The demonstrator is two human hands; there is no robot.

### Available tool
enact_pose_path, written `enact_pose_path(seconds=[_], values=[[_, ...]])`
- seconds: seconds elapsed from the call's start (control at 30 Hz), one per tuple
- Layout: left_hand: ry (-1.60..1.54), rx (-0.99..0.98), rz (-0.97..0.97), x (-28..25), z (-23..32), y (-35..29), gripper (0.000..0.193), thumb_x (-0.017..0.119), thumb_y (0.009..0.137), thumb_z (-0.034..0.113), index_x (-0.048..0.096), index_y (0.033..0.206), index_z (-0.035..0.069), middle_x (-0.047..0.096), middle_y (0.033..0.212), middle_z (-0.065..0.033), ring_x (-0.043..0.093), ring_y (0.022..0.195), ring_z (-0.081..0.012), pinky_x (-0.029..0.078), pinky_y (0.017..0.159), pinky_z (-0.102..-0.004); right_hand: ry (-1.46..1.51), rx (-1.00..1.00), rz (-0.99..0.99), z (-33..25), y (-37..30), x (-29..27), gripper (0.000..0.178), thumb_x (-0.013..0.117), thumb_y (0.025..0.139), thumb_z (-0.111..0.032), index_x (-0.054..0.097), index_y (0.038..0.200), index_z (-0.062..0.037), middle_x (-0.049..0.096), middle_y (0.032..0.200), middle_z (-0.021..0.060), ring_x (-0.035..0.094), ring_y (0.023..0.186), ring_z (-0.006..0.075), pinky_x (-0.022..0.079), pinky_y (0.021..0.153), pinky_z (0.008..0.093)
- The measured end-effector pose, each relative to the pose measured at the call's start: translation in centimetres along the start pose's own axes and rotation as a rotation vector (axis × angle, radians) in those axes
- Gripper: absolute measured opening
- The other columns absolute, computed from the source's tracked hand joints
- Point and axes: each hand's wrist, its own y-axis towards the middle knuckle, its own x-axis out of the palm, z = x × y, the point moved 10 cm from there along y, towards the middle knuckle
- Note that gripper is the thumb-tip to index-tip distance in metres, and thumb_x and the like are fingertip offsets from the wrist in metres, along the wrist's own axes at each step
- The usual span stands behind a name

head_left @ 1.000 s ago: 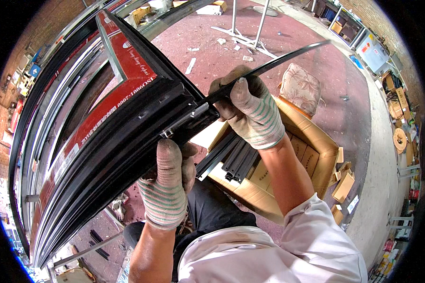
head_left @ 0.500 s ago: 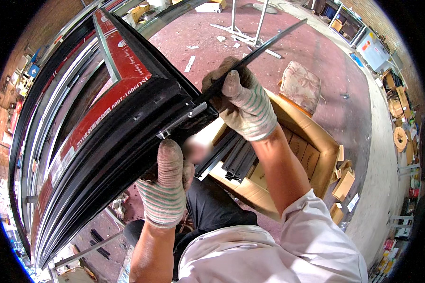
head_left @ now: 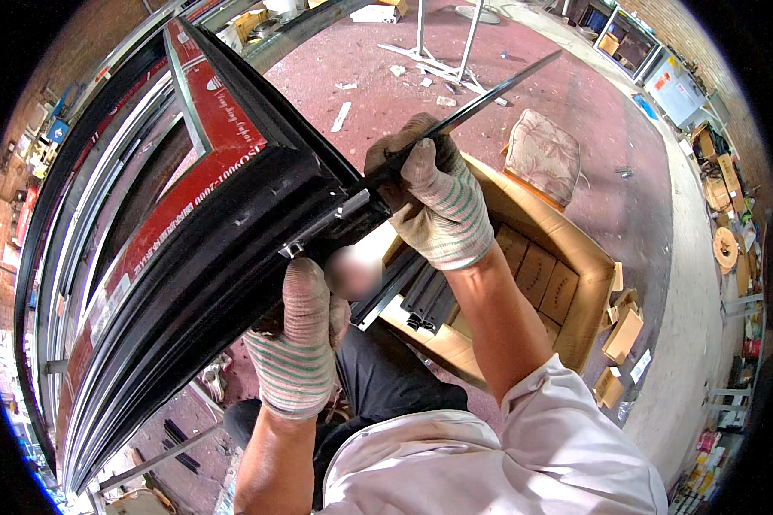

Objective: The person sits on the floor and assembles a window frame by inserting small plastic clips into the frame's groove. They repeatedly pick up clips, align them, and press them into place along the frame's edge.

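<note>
A stack of black metal frames (head_left: 223, 240) with red protective film slants across the left side. At its near corner lies a short shiny metal piece (head_left: 326, 223). My right hand (head_left: 434, 193), in a striped knit glove, is closed around a long, thin dark strip (head_left: 498, 93). The strip's lower end meets the frame corner, and its other end points up to the right. My left hand (head_left: 294, 343), gloved the same way, grips the frame edge from below. Its thumb stands just under the metal piece's lower end; the other fingers are largely hidden.
Below my right forearm stands an open cardboard box (head_left: 593, 292) holding small cartons (head_left: 532, 275) and black profiles (head_left: 425, 296). Beyond it is a cushioned stool (head_left: 541, 154). White metal stand legs (head_left: 421, 43) rise from the red floor. Loose cartons (head_left: 623, 335) lie at the right.
My right hand has shifted slightly down and left, and the strip's far end sits a little lower. My left hand keeps nearly the same place at the frame.
</note>
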Motion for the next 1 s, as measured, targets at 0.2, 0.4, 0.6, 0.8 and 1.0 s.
enact_pose_path(seconds=[0.2,0.4,0.6,0.8,1.0], values=[[0.030,-0.037,0.056,-0.3,0.4,0.0,0.036,0.063,0.096,0.044,0.064,0.102,0.009,0.056,0.066,0.0025,0.040,0.043,-0.0030,0.028,0.038,-0.0199,-0.099,0.012,0.199,-0.4,-0.8,0.1,0.025,0.074,0.090,-0.026,0.061,0.103,-0.0088,0.067,0.091,0.0052,0.066,0.085,0.0189,0.054,0.081,0.0320],[0.003,0.001,-0.045,0.3,-0.3,0.0,0.040,0.064,0.094,0.049,0.065,0.100,0.009,0.060,0.066,0.0022,0.042,0.043,-0.0032,0.030,0.038,-0.0191,-0.235,0.023,0.379,-0.5,-2.7,0.9,0.028,0.075,0.090,-0.030,0.065,0.097,-0.0049,0.065,0.077,0.0035,0.058,0.059,0.0113,0.046,0.055,0.0249],[0.041,-0.047,0.031,0.1,0.6,-0.2,0.037,0.062,0.097,0.045,0.065,0.099,0.009,0.060,0.067,0.0017,0.042,0.043,-0.0038,0.030,0.039,-0.0195,-0.207,-0.006,0.359,-0.6,-2.0,1.2,0.032,0.072,0.092,-0.036,0.069,0.099,-0.0048,0.066,0.082,0.0025,0.059,0.071,0.0107,0.046,0.062,0.0245],[0.026,-0.086,0.117,-0.2,0.8,-0.5,0.039,0.068,0.092,0.047,0.062,0.086,0.010,0.052,0.062,0.0042,0.041,0.045,-0.0052,0.028,0.041,-0.0210,-0.088,-0.109,0.489,-4.6,-1.4,-2.7,0.028,0.063,0.096,-0.039,0.060,0.084,-0.0150,0.048,0.066,-0.0027,0.043,0.054,0.0093,0.036,0.048,0.0231],[0.007,-0.181,0.042,-0.8,-1.1,-0.6,0.025,0.071,0.093,0.032,0.064,0.098,0.008,0.063,0.071,0.0007,0.055,0.055,-0.0066,0.044,0.049,-0.0224,-0.423,-0.112,0.394,-6.3,-1.3,-2.7,0.024,0.064,0.097,-0.028,0.053,0.080,-0.0155,0.045,0.065,-0.0045,0.037,0.049,0.0060,0.032,0.044,0.0227]])
